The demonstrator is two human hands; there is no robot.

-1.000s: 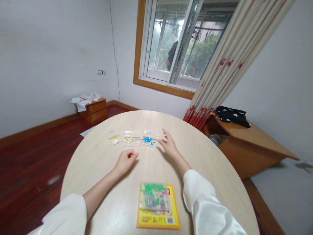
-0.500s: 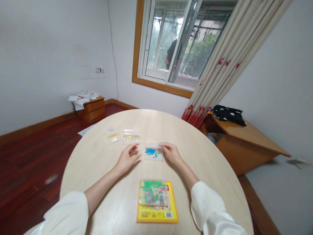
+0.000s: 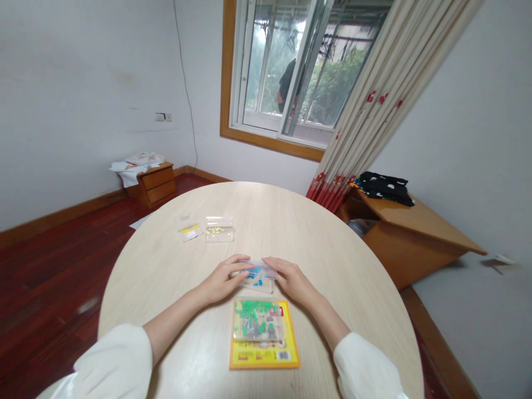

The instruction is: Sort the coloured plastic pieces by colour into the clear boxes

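A small clear plastic box (image 3: 266,288) with blue building-brick pieces (image 3: 258,274) inside lies on the table, its hinged lid tilted partway over the pieces. My left hand (image 3: 225,279) grips the box at its left side, fingers reaching over the lid. On the opposite side, my right hand (image 3: 292,277) holds the lid's right edge. Just nearer to me, a larger clear case (image 3: 257,320) of green and grey pieces rests on a yellow box (image 3: 266,359) with a barcode.
At the far left of the table stands an open clear box (image 3: 219,237) of pale yellow pieces. Beside it lie a smaller box (image 3: 190,233) with yellow pieces and a small clear lid (image 3: 184,216). The round table (image 3: 332,249) has a curved edge.
The box of blue pieces has come nearer to me. Its lid has tipped over towards the pieces, and my left hand has moved from beside the box onto it.
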